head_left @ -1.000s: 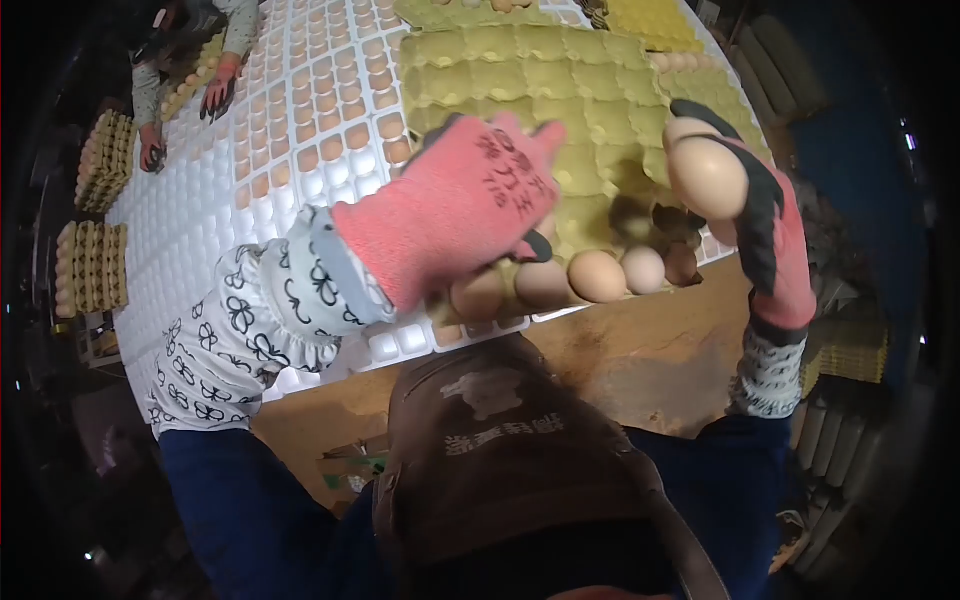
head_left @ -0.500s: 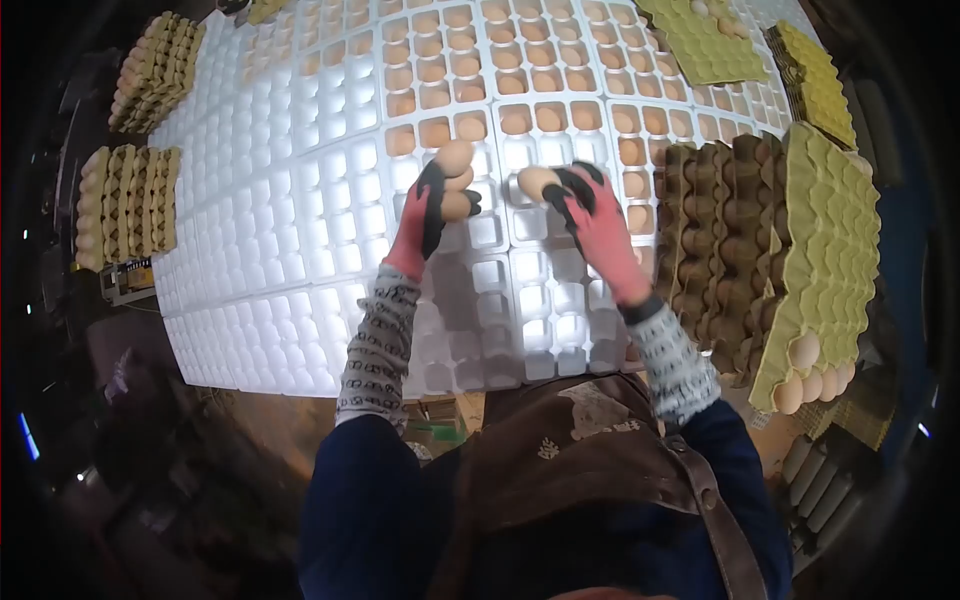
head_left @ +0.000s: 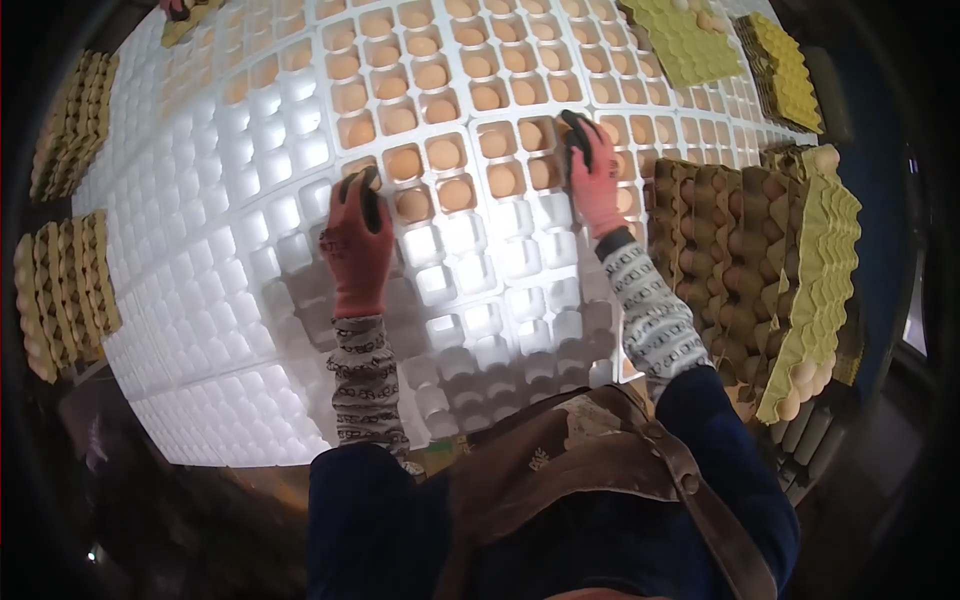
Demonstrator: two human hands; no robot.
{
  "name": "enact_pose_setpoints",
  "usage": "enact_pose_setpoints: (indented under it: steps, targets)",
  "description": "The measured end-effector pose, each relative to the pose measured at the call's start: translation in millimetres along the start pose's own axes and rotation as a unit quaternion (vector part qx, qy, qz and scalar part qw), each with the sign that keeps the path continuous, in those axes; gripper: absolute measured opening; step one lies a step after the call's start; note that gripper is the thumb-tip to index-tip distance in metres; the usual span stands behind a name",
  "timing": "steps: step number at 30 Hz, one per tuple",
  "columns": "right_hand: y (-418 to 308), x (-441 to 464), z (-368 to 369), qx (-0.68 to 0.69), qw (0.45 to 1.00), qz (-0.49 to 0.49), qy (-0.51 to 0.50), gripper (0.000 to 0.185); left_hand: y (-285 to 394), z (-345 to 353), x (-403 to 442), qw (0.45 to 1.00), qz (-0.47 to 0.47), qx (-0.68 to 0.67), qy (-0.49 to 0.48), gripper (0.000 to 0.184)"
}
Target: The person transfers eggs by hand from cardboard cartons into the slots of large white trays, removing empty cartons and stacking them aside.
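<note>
My left hand [head_left: 358, 235], in a pink glove with dark fingers, is curled low over a cell of the white tray [head_left: 435, 285]. An egg [head_left: 370, 175] partly shows at its fingertips. My right hand [head_left: 594, 175], gloved the same way, bends its fingers down into the tray to the right; its palm side is hidden, so I cannot tell what it holds. Between the hands, brown eggs [head_left: 456, 194] lie singly in two rows of cells. Nearer to me are cells without eggs.
Stacked brown egg cartons [head_left: 715, 260] stand right of my right arm, with a yellowish carton [head_left: 815, 280] leaning against them. More carton stacks line the left edge, including one stack [head_left: 65, 295]. Filled white trays [head_left: 455, 60] extend behind. Another person's hand [head_left: 175, 10] shows at top left.
Both hands have moved apart and lowered to the cells. Several eggs that they held now lie in the second row. The view has shifted, and a hand has appeared at top left.
</note>
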State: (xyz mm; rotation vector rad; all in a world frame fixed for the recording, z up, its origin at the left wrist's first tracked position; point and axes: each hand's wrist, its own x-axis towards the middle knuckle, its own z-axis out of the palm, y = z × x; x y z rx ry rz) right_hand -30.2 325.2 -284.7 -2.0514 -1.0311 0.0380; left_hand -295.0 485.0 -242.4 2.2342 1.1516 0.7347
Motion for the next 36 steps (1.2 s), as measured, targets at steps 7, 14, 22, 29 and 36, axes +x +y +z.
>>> enact_pose_setpoints:
  steps: [7,14,22,29,36]
  targets:
    - [-67,-49,-90,0.096,0.995,-0.017,0.005,0.048,2,16,-15,0.993,0.115,-0.013,-0.002,0.038]
    - [-153,-97,-436,-0.051,0.976,-0.191,-0.087,0.058,299,-6,-55,0.870,0.434,-0.159,-0.169,0.037]
    - [-40,-101,-528,-0.276,0.890,-0.176,-0.316,0.073,458,15,-81,0.808,0.425,-0.007,-0.408,0.053]
    - [20,-93,-577,0.242,0.957,0.079,-0.139,0.054,451,-16,-98,0.856,0.212,-0.224,-0.414,0.036]
    - [42,-84,-571,0.274,0.925,0.012,-0.264,0.065,470,-14,-128,0.877,0.350,-0.004,-0.330,0.056]
